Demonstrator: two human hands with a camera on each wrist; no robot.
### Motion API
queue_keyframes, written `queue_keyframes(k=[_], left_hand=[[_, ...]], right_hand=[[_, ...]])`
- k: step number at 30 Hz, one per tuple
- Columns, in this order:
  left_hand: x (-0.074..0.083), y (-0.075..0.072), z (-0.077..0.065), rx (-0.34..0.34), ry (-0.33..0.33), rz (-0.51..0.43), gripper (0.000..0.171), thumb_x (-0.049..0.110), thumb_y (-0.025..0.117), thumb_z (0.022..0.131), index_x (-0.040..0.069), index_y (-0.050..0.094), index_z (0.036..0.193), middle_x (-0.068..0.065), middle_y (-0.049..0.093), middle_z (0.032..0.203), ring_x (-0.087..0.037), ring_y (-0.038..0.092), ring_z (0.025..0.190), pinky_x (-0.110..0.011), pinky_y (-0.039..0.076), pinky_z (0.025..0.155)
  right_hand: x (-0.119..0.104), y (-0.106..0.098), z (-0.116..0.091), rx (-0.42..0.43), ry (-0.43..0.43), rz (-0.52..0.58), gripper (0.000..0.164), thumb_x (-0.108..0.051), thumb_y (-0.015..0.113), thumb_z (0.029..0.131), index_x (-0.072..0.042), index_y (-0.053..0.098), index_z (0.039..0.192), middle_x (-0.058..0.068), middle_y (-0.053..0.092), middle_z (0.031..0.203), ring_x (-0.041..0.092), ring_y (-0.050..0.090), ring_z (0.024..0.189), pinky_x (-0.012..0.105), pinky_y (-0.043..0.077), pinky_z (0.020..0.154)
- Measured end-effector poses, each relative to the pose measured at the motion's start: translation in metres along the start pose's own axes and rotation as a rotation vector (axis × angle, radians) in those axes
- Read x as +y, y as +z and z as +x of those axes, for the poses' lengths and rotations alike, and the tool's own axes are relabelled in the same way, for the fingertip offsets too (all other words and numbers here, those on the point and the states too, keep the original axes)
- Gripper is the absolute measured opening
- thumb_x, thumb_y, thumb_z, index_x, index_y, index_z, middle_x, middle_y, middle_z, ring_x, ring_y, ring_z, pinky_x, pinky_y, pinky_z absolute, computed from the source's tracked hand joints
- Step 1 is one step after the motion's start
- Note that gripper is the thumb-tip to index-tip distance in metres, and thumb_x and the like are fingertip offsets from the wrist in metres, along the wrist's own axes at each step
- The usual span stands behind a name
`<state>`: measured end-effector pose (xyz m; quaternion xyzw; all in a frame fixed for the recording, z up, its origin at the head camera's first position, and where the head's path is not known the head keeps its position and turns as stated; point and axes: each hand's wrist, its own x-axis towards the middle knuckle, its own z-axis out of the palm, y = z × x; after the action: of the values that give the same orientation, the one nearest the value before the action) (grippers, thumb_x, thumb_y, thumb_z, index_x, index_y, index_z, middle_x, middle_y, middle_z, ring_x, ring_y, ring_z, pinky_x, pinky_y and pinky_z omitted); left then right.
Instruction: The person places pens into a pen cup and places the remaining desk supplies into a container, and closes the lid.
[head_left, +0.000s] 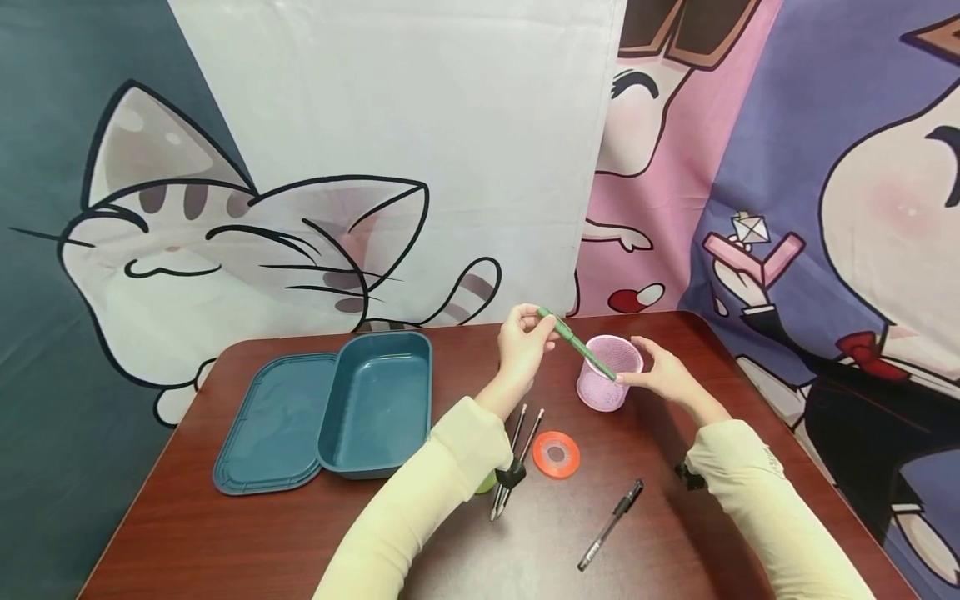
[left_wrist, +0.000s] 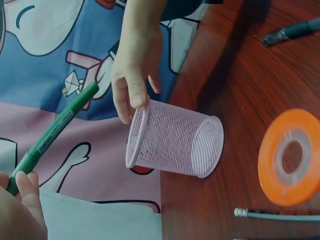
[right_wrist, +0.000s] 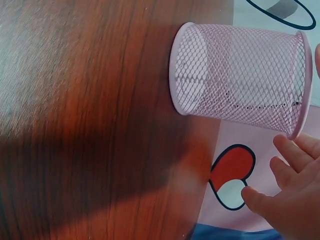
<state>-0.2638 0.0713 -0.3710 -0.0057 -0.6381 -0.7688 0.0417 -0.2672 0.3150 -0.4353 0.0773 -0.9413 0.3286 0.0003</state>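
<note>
My left hand (head_left: pixel 522 342) pinches a green marker (head_left: pixel 577 343) near its upper end, thumb and fingertips around the barrel. The marker slants down to the right, its lower end overlapping the rim of a pink mesh pen cup (head_left: pixel 600 392) in the head view. Upright on the table, the cup has my right hand (head_left: pixel 666 375) at its rim. In the left wrist view the right thumb (left_wrist: pixel 136 95) lies over the rim, with other fingers beyond it. The right wrist view shows fingertips (right_wrist: pixel 287 145) at the rim and the mesh wall in full.
A clear-and-black pen (head_left: pixel 611 525) lies near the front. Closer to the cup is an orange tape roll (head_left: pixel 568 468), beside slim sticks held by a black clip (head_left: pixel 512 475). A green item (head_left: pixel 486 483) peeks from under the left sleeve. Leftward stand a teal box (head_left: pixel 375 408) and its lid (head_left: pixel 273 417).
</note>
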Motion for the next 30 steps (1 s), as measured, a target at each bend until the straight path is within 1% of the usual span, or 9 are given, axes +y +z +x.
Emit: queue_keyframes(k=[3, 5, 10, 12, 15, 19, 22, 24, 30], left_hand=[[-0.002, 0.009, 0.003, 0.033, -0.013, -0.055, 0.024, 0.008, 0.061, 0.081, 0.001, 0.051, 0.102, -0.002, 0.059, 0.077, -0.031, 0.065, 0.076, -0.025, 0.052, 0.059], [-0.004, 0.014, 0.005, 0.051, -0.019, -0.079, 0.023, 0.007, 0.061, 0.081, 0.001, 0.051, 0.101, -0.002, 0.057, 0.076, -0.033, 0.064, 0.077, -0.025, 0.053, 0.059], [-0.011, 0.026, 0.009, 0.088, -0.022, -0.088, 0.019, 0.005, 0.060, 0.081, 0.002, 0.052, 0.098, -0.003, 0.056, 0.075, -0.029, 0.065, 0.073, -0.026, 0.053, 0.060], [-0.015, 0.029, 0.010, 0.106, -0.021, -0.073, 0.018, 0.005, 0.060, 0.080, 0.002, 0.052, 0.097, -0.004, 0.056, 0.075, -0.029, 0.065, 0.073, -0.025, 0.053, 0.059], [-0.022, 0.033, 0.011, 0.136, -0.014, -0.050, 0.017, 0.004, 0.060, 0.080, 0.002, 0.053, 0.095, -0.004, 0.056, 0.075, -0.022, 0.064, 0.064, -0.026, 0.053, 0.058], [-0.030, 0.038, 0.011, 0.179, -0.008, -0.018, 0.017, 0.003, 0.060, 0.080, 0.000, 0.053, 0.095, -0.006, 0.056, 0.074, -0.027, 0.064, 0.065, -0.030, 0.053, 0.059], [-0.035, 0.042, 0.010, 0.212, -0.011, 0.014, 0.016, 0.002, 0.059, 0.079, 0.000, 0.053, 0.094, -0.007, 0.056, 0.074, -0.036, 0.064, 0.074, -0.032, 0.053, 0.060], [-0.038, 0.046, 0.008, 0.230, -0.014, 0.039, 0.015, 0.001, 0.059, 0.079, 0.002, 0.053, 0.093, -0.008, 0.057, 0.075, -0.036, 0.064, 0.072, -0.034, 0.053, 0.060], [-0.045, 0.053, 0.006, 0.246, -0.004, 0.153, 0.016, 0.002, 0.060, 0.078, 0.004, 0.053, 0.092, -0.008, 0.059, 0.075, -0.029, 0.063, 0.061, -0.023, 0.051, 0.052]], right_hand=[[0.001, -0.001, -0.002, 0.003, 0.002, -0.003, 0.085, -0.037, 0.072, 0.069, 0.006, 0.032, 0.131, 0.027, 0.038, 0.131, 0.041, 0.035, 0.120, 0.055, 0.027, 0.097], [0.003, 0.000, -0.003, 0.006, 0.006, -0.013, 0.084, -0.038, 0.072, 0.069, 0.006, 0.034, 0.130, 0.027, 0.040, 0.130, 0.041, 0.036, 0.119, 0.054, 0.028, 0.097], [0.008, 0.003, -0.005, 0.027, 0.000, 0.005, 0.078, -0.035, 0.072, 0.069, 0.005, 0.037, 0.127, 0.026, 0.044, 0.127, 0.041, 0.038, 0.118, 0.054, 0.029, 0.096], [0.009, 0.004, -0.006, 0.032, -0.008, 0.018, 0.078, -0.034, 0.072, 0.069, 0.005, 0.037, 0.127, 0.026, 0.044, 0.127, 0.041, 0.038, 0.119, 0.054, 0.029, 0.096], [0.008, 0.003, -0.007, 0.029, -0.013, 0.016, 0.080, -0.034, 0.072, 0.070, 0.006, 0.035, 0.130, 0.026, 0.041, 0.130, 0.040, 0.035, 0.121, 0.054, 0.028, 0.097], [0.005, 0.003, -0.006, 0.021, -0.008, 0.015, 0.083, -0.034, 0.070, 0.071, 0.007, 0.031, 0.132, 0.027, 0.037, 0.132, 0.041, 0.032, 0.123, 0.054, 0.026, 0.098], [0.006, 0.005, -0.006, 0.021, 0.000, 0.025, 0.082, -0.035, 0.070, 0.071, 0.006, 0.032, 0.131, 0.027, 0.039, 0.131, 0.041, 0.034, 0.122, 0.055, 0.027, 0.098], [0.006, 0.006, -0.006, 0.022, 0.004, 0.029, 0.081, -0.035, 0.070, 0.072, 0.005, 0.033, 0.131, 0.027, 0.040, 0.130, 0.040, 0.036, 0.120, 0.055, 0.027, 0.097], [0.004, 0.005, -0.006, 0.029, 0.016, 0.033, 0.080, -0.036, 0.070, 0.072, 0.004, 0.034, 0.131, 0.026, 0.041, 0.130, 0.040, 0.037, 0.119, 0.055, 0.028, 0.097]])
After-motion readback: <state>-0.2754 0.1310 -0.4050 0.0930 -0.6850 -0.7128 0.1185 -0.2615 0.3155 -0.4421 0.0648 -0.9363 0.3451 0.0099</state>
